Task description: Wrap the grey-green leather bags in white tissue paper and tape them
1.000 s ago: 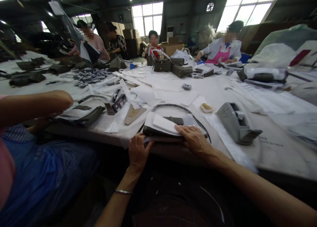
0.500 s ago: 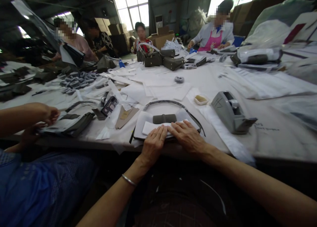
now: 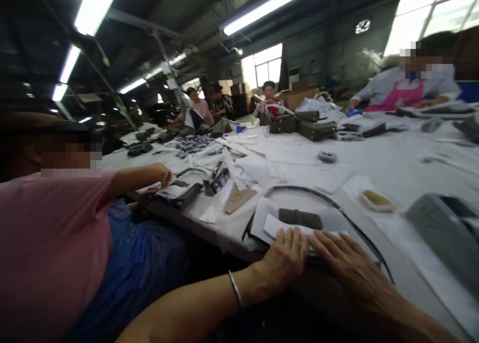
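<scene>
**Both hands flat on a paper-wrapped bag**

The tape dispenser (image 3: 445,238) stands on the table (image 3: 374,163) at the right. Just left of it lies the bag (image 3: 300,218), flat and mostly covered in white paper (image 3: 275,226), with only a grey part of it showing.

The left hand (image 3: 286,260) lies palm down on the near edge of the paper. Its fingers are stretched out and close together, and it grips nothing. A thin metal bracelet (image 3: 235,290) sits on its wrist.

The right hand (image 3: 346,263) lies flat just beside it, on the side nearer the dispenser. It is also spread and empty, and the two hands almost touch at the fingers.

A dark strap (image 3: 329,198) curves in a loop from behind the bag toward the dispenser.

A small dish (image 3: 376,199) with something yellow in it sits just beyond the dispenser, and a roll of tape (image 3: 327,157) lies further back.

Far left of the dispenser, a co-worker in a pink top (image 3: 56,233) has both hands on another grey bag (image 3: 183,193).
</scene>
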The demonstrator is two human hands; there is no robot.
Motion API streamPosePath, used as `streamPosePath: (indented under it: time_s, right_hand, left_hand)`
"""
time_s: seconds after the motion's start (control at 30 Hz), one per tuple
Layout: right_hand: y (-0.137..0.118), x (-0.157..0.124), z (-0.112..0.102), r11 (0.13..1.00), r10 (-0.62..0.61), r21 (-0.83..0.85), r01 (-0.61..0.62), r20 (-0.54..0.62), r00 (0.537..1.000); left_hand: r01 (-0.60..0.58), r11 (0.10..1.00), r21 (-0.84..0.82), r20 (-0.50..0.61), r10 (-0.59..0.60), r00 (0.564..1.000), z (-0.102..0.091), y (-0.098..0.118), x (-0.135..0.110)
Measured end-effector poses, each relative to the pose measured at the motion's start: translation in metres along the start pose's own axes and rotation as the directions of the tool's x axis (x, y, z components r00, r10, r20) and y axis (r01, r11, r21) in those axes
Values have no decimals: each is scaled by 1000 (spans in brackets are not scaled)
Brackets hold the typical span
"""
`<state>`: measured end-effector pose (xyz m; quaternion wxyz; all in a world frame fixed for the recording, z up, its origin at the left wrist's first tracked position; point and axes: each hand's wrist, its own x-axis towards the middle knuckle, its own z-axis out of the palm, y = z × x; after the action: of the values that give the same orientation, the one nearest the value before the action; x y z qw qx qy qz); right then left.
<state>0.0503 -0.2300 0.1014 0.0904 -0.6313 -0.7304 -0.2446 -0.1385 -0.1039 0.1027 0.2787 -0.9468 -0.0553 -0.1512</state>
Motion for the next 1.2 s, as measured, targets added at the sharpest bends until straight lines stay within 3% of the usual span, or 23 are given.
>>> streamPosePath:
  time_s: [0.1, 0.2, 0.37, 0.5, 0.63, 0.77, 1.03, 1.2]
  right_hand:
    - [23, -12, 14, 996, -50, -84, 41, -114, 992]
    - [40, -26, 26, 991, -98, -106, 86, -117, 988]
    - [49, -36, 38, 996, -54, -78, 44, -131, 990]
    - [40, -20, 25, 984, -106, -163, 74, -195, 975]
    - [8, 5, 4, 964, -178, -236, 125, -220, 959]
    - [-18, 17, 2, 958, -173, -265, 107, -239, 955]
    - [-8, 17, 12, 970, -144, -219, 105, -167, 975]
    - [-6, 33, 3, 994, -78, -91, 66, -135, 988]
  left_hand:
    - [14, 996, 84, -60, -9, 998, 3, 1, 1]
    - [23, 996, 84, -95, -14, 995, 6, 3, 0]
    - [-15, 1000, 27, -99, 18, 995, 7, 1, 0]
    - [-20, 999, -41, -104, 16, 994, 4, -6, 1]
    - [-7, 990, -143, -117, -10, 993, 5, -10, 3]
    - [8, 971, -239, -149, -45, 988, 9, -10, 6]
    - [43, 989, -144, -154, -65, 986, 7, -4, 4]
    - [175, 978, -113, -196, -195, 961, 18, 5, 13]
